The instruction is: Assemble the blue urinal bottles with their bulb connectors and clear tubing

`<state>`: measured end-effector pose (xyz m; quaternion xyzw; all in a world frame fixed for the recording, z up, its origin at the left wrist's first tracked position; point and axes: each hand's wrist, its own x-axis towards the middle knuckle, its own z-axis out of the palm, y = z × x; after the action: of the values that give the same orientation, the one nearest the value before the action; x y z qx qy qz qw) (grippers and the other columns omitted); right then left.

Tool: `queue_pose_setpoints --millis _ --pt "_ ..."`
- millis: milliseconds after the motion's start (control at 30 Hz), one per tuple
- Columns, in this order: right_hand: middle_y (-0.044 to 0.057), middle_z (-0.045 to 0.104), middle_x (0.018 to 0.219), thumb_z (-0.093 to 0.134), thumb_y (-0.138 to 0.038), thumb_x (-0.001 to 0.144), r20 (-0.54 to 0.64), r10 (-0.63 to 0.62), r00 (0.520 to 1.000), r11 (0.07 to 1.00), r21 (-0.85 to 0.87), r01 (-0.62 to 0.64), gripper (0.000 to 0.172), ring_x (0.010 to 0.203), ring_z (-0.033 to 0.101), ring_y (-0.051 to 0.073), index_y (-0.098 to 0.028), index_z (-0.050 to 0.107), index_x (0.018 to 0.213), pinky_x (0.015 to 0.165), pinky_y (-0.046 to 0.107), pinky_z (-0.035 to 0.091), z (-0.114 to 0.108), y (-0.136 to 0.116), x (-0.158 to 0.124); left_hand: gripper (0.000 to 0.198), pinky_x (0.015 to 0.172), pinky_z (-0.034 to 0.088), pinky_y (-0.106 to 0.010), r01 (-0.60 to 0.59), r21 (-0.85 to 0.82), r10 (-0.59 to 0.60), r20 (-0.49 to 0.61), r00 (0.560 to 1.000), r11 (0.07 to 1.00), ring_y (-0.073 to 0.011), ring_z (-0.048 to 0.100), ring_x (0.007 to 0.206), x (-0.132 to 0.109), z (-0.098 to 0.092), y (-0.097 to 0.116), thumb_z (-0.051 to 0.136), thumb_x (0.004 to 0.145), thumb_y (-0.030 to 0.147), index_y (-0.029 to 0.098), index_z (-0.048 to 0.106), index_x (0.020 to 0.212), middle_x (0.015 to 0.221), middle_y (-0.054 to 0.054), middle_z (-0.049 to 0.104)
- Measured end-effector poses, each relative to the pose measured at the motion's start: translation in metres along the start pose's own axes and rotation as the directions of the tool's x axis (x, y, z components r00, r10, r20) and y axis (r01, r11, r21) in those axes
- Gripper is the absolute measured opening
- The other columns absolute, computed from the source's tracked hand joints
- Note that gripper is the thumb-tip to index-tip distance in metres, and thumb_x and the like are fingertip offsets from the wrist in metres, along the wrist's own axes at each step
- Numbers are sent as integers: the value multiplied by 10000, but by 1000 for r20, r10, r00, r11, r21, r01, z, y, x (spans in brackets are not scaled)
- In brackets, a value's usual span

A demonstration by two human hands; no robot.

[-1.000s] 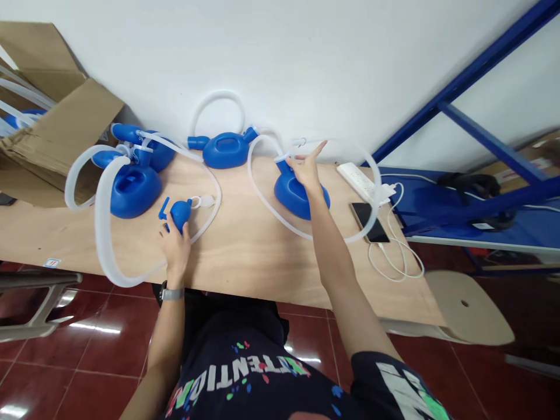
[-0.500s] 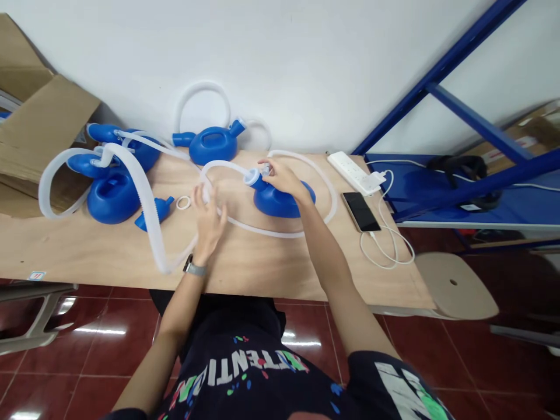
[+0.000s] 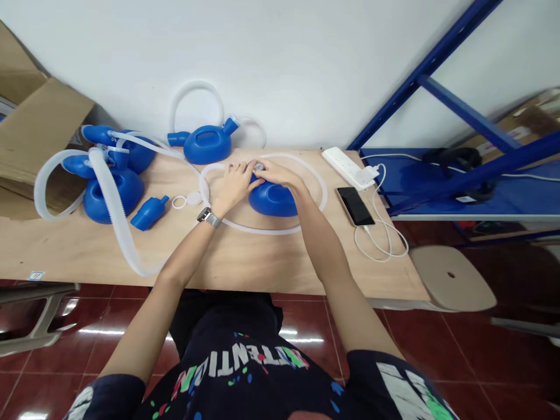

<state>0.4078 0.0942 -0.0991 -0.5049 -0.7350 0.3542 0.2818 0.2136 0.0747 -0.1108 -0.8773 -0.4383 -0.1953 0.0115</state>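
A blue plastic bottle (image 3: 273,201) with a short angled neck lies on the wooden table in front of me. My left hand (image 3: 236,185) is closed around its neck, hiding the mouth and the hose's end there. Against it, my right hand (image 3: 276,173) pinches a small clear fitting (image 3: 259,167) at the top of the neck. A thin white hose (image 3: 262,231) loops around the bottle. To the left lie a white ring (image 3: 179,202), a white disc (image 3: 194,198) and a loose blue spout piece (image 3: 149,213).
More blue bottles (image 3: 207,144) with white hoses stand at the back and left, near an open cardboard box (image 3: 44,131). On the right are a power strip (image 3: 345,166), a phone (image 3: 355,206) with its cable, a blue metal rack (image 3: 420,181) and a stool (image 3: 452,279).
My left hand has moved right and away from me, from beside the hose to the bottle's neck, and closed there. My right hand stays at the neck. The white collar is now covered.
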Motion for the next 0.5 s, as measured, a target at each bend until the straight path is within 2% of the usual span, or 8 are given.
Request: queue_pose_setpoints --millis 100,167,200,267,333,433,500 --pt "-28 627 810 653 -358 876 -89 48 995 965 261 -23 503 628 507 154 -242 637 1365 668 298 561 -3 2 -7 582 1222 331 -554 13 -37 -13 -4 1000 999 -406 590 1356 4 -1 -8 491 1129 517 97 592 1520 1424 -253 693" --pt "-58 560 755 641 -362 868 -168 74 983 932 362 -9 587 563 435 141 -255 594 1443 613 286 534 -4 4 -12 536 1222 326 -551 8 -74 -8 3 1000 997 -394 586 1358 8 -2 -13 527 1119 505 114 609 1476 1425 -238 699" --pt "-57 567 758 645 -388 874 -202 89 975 925 381 -5 612 568 450 144 -255 576 1468 622 293 547 -3 5 -13 511 1224 322 -554 4 -91 -3 9 1000 996 -389 587 1357 10 -2 -14 545 1112 495 126 618 1457 1418 -229 705" --pt "-24 652 840 660 -489 903 -261 106 960 929 370 -2 659 670 577 172 -260 545 1510 725 327 609 -1 5 -14 433 1226 319 -563 19 -117 -18 12 1000 993 -383 598 1336 15 -1 -15 541 1111 457 140 653 1385 1372 -217 728" --pt "36 741 1030 643 -616 936 -295 70 953 953 301 23 741 914 708 221 -276 498 1577 903 380 641 2 3 -13 354 1231 319 -571 74 -141 -77 -16 997 987 -377 616 1305 20 4 -12 496 1122 397 149 692 1282 1306 -207 753" --pt "113 736 1350 593 -672 982 -307 -38 951 982 163 92 860 1280 695 255 -274 362 1709 1117 431 585 7 -1 -13 328 1270 289 -571 196 -222 -228 -130 965 955 -353 632 1300 25 16 -3 431 1135 324 164 710 1198 1263 -193 772" --pt "132 711 1454 611 -607 995 -296 -86 951 983 133 130 918 1367 669 252 -260 255 1767 1183 444 545 10 -2 -13 325 1299 269 -551 250 -320 -328 -217 920 914 -322 641 1310 26 26 3 411 1145 316 177 700 1193 1264 -176 774"
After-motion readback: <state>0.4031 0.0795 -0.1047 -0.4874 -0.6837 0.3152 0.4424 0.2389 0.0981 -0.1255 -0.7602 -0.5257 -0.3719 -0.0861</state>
